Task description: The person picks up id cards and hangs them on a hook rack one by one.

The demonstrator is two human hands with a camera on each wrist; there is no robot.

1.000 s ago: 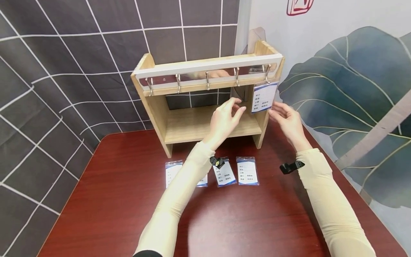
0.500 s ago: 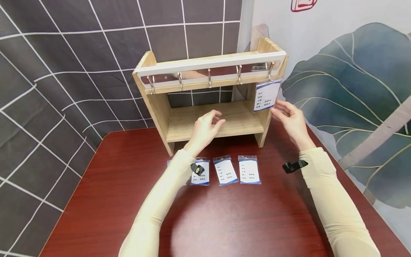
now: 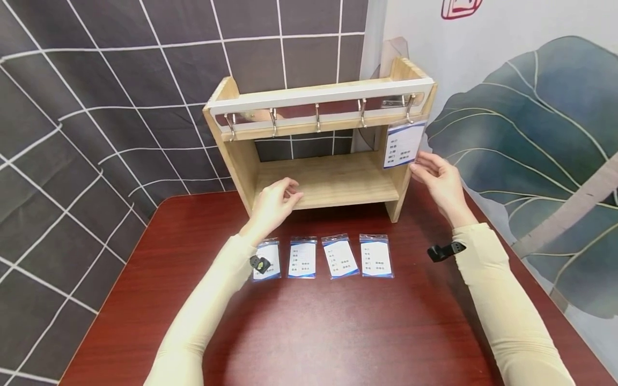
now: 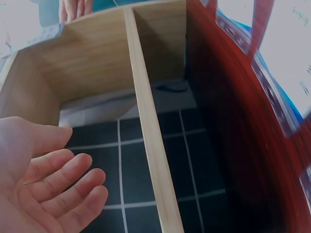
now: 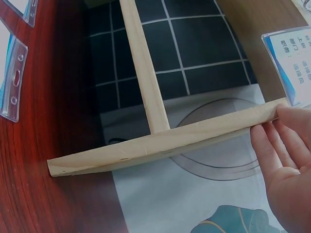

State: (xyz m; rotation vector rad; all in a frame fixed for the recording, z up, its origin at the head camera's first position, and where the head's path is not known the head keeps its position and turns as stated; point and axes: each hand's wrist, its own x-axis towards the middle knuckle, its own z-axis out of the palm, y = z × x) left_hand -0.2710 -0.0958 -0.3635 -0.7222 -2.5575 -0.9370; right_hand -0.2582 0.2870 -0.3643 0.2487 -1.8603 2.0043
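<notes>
A badge card in a clear sleeve (image 3: 404, 143) hangs from the rightmost hook (image 3: 410, 107) of the rack. My right hand (image 3: 441, 182) is at its lower right corner; in the right wrist view, thumb and fingertips meet the edge of the wooden side panel (image 5: 160, 141) just beside the card (image 5: 294, 65). My left hand (image 3: 272, 206) hovers before the lower shelf board, fingers loosely bent with nothing between them, also visible in the left wrist view. On the table below lie several more badge cards (image 3: 302, 258) in a row, the leftmost partly behind my left wrist.
The wooden shelf unit (image 3: 328, 179) stands at the back of the dark red table (image 3: 318, 327). Several metal hooks (image 3: 317, 115) line its front rail, only the rightmost bearing a card. A grid-patterned dark cloth (image 3: 145, 80) hangs behind and left.
My left hand has moved left and down, away from the hanging card, uncovering more of the cards on the table. My right hand stays by the hanging card.
</notes>
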